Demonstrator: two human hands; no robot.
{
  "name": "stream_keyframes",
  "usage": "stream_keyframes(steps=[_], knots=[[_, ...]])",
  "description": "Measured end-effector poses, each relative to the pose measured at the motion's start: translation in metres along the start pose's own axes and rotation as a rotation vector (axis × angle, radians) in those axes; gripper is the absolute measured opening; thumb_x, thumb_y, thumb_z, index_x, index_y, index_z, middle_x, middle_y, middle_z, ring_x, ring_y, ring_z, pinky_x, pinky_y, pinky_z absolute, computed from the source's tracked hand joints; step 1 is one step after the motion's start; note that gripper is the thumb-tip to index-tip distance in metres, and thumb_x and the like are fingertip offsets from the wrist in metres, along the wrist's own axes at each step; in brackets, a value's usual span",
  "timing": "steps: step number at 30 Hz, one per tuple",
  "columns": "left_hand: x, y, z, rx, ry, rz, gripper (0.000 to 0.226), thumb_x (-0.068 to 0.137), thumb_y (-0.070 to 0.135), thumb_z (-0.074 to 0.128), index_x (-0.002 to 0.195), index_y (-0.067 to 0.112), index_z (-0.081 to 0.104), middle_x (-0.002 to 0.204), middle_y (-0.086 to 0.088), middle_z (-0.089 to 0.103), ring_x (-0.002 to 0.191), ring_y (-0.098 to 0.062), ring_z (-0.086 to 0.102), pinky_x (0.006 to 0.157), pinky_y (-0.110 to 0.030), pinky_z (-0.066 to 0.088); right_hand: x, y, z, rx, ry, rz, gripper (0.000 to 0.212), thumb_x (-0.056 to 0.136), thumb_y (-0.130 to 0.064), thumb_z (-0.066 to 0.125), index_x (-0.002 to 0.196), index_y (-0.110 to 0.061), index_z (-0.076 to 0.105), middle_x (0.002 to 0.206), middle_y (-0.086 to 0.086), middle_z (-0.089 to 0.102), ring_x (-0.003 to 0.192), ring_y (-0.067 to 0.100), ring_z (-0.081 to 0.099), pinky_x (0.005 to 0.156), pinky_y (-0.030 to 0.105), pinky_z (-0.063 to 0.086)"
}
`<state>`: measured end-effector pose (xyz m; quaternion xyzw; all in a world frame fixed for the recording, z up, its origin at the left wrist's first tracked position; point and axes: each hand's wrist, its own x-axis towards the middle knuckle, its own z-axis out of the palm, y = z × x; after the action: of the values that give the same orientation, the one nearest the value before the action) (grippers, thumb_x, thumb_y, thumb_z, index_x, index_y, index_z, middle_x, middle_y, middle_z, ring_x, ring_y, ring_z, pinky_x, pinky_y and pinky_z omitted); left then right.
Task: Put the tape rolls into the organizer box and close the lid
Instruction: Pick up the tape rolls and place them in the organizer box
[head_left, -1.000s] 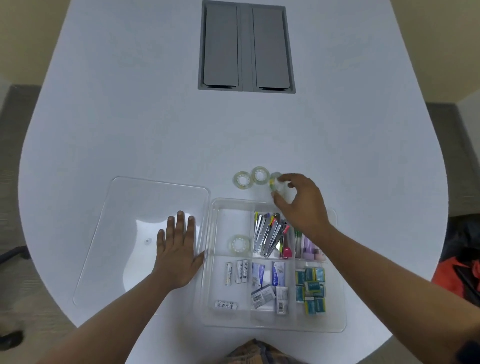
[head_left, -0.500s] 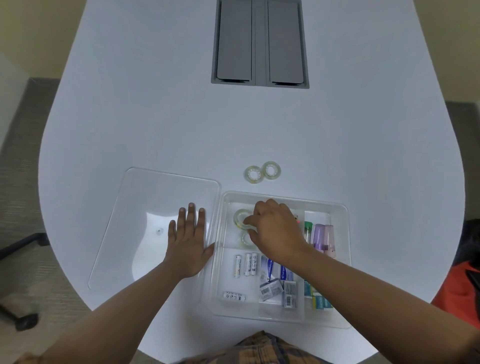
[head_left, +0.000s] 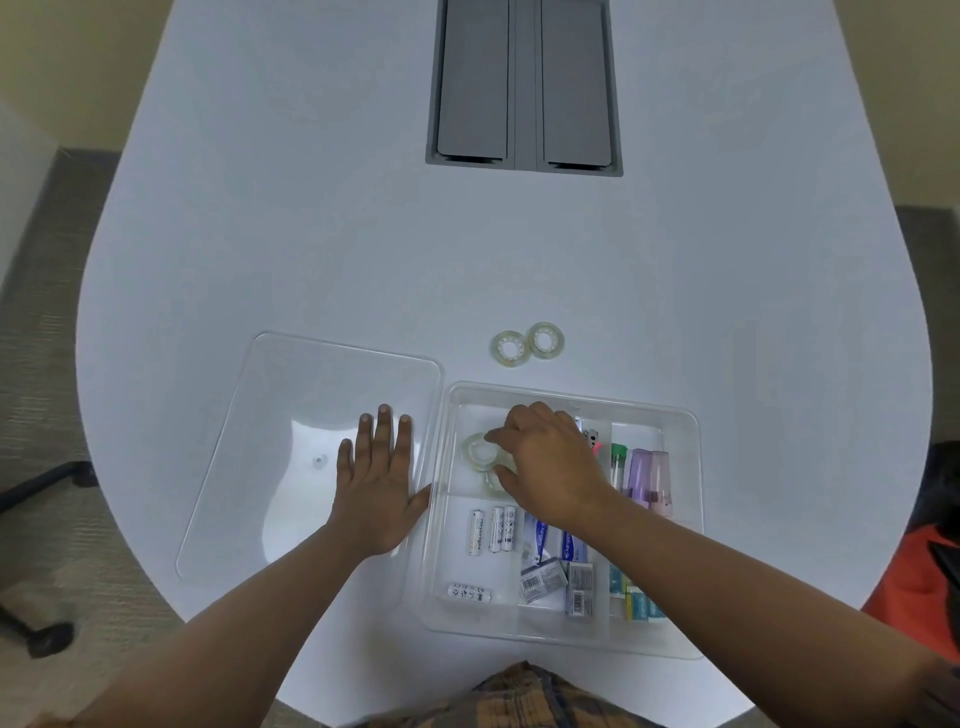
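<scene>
- White table (head_left: 363, 234) fills your view, with the clear box (head_left: 680, 519) near its 6 o'clock edge.
- Your right hand (head_left: 550, 467) pinches a tape roll (head_left: 479, 451) over the box's 10 o'clock compartment, probably to stack it on the roll underneath (head_left: 491, 483).
- Your left hand (head_left: 376, 493) lies spread flat on the lid (head_left: 291, 395), likely keeping it handy at 9 o'clock.
- Two rolls (head_left: 511, 351) wait at 12 o'clock.
</scene>
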<state>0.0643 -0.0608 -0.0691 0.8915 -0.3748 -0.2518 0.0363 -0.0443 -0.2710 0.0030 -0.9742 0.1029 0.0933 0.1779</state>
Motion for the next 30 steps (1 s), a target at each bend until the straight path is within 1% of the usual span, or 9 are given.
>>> stream_keyframes(steps=[3, 5, 7, 9, 14, 16, 18, 23, 30], knots=[[-0.003, 0.001, -0.005, -0.059, 0.017, 0.011, 0.09, 0.083, 0.067, 0.018, 0.147, 0.018, -0.021, 0.155, -0.004, -0.031, 0.142, -0.025, -0.03, 0.116, -0.049, -0.008, -0.019, 0.012, -0.001, 0.073, 0.204, 0.019, 0.037, 0.079, -0.025, 0.073, 0.115, -0.017, 0.068, 0.109, 0.003, 0.065, 0.105, 0.025, 0.059, 0.086, 0.038, 0.047], [-0.007, 0.003, -0.011, -0.148, 0.066, 0.018, 0.09, 0.081, 0.066, 0.02, 0.152, 0.016, -0.006, 0.159, -0.005, -0.018, 0.146, -0.025, -0.02, 0.117, -0.047, -0.004, -0.03, 0.024, 0.003, 0.049, 0.292, 0.062, 0.045, 0.081, -0.029, 0.072, 0.123, -0.014, 0.064, 0.127, 0.008, 0.063, 0.124, 0.028, 0.054, 0.1, 0.047, 0.045], [-0.011, 0.006, -0.021, -0.233, 0.159, 0.024, 0.083, 0.084, 0.061, 0.028, 0.15, 0.011, 0.023, 0.161, -0.009, 0.007, 0.149, -0.026, 0.0, 0.118, -0.046, 0.008, -0.039, 0.036, 0.007, -0.021, 0.3, 0.116, 0.057, 0.088, -0.039, 0.063, 0.136, -0.012, 0.052, 0.148, 0.009, 0.046, 0.142, 0.028, 0.035, 0.117, 0.048, 0.026], [-0.009, 0.009, -0.034, -0.281, 0.274, 0.06, 0.067, 0.088, 0.053, 0.039, 0.138, 0.009, 0.047, 0.155, -0.01, 0.032, 0.146, -0.027, 0.022, 0.116, -0.045, 0.022, -0.044, 0.046, 0.011, -0.049, 0.264, 0.165, 0.07, 0.091, -0.049, 0.054, 0.148, -0.012, 0.036, 0.158, 0.007, 0.027, 0.149, 0.024, 0.017, 0.122, 0.045, 0.012], [0.025, 0.035, -0.076, -0.395, 0.361, 0.118, 0.038, 0.089, 0.038, 0.055, 0.119, 0.015, 0.061, 0.127, -0.002, 0.062, 0.117, -0.021, 0.056, 0.097, -0.034, 0.045, -0.047, 0.054, 0.02, 0.0, 0.222, 0.211, 0.075, 0.093, -0.05, 0.05, 0.153, -0.017, 0.021, 0.162, 0.002, 0.015, 0.151, 0.019, 0.005, 0.122, 0.047, 0.006], [0.045, 0.055, -0.09, -0.357, 0.4, 0.139, 0.031, 0.089, 0.035, 0.061, 0.113, 0.016, 0.064, 0.112, -0.001, 0.065, 0.101, -0.023, 0.061, 0.086, -0.033, 0.049, -0.047, 0.054, 0.022, 0.03, 0.231, 0.216, 0.074, 0.093, -0.047, 0.05, 0.154, -0.017, 0.02, 0.162, 0.0, 0.014, 0.151, 0.018, 0.003, 0.122, 0.047, 0.007], [0.067, 0.073, -0.1, -0.294, 0.404, 0.138, 0.03, 0.086, 0.032, 0.065, 0.11, 0.015, 0.065, 0.104, -0.004, 0.064, 0.096, -0.025, 0.06, 0.082, -0.036, 0.049, -0.047, 0.055, 0.023, 0.042, 0.232, 0.214, 0.073, 0.094, -0.045, 0.049, 0.154, -0.018, 0.018, 0.163, -0.001, 0.013, 0.151, 0.017, 0.001, 0.122, 0.048, 0.007], [0.117, 0.108, -0.107, -0.206, 0.227, 0.033, 0.046, 0.082, 0.039, 0.066, 0.12, 0.014, 0.058, 0.117, -0.007, 0.059, 0.11, -0.028, 0.054, 0.088, -0.042, 0.048, -0.048, 0.058, 0.025, 0.053, 0.209, 0.205, 0.07, 0.095, -0.043, 0.043, 0.154, -0.019, 0.015, 0.164, -0.001, 0.009, 0.151, 0.016, -0.002, 0.122, 0.048, 0.007], [0.149, 0.125, -0.101, -0.109, 0.045, -0.06, 0.058, 0.072, 0.038, 0.079, 0.117, 0.01, 0.056, 0.116, -0.013, 0.051, 0.109, -0.031, 0.053, 0.087, -0.043, 0.05, -0.047, 0.057, 0.025, 0.052, 0.242, 0.199, 0.069, 0.092, -0.036, 0.047, 0.153, -0.017, 0.022, 0.163, 0.002, 0.015, 0.151, 0.017, 0.002, 0.122, 0.046, 0.006]])
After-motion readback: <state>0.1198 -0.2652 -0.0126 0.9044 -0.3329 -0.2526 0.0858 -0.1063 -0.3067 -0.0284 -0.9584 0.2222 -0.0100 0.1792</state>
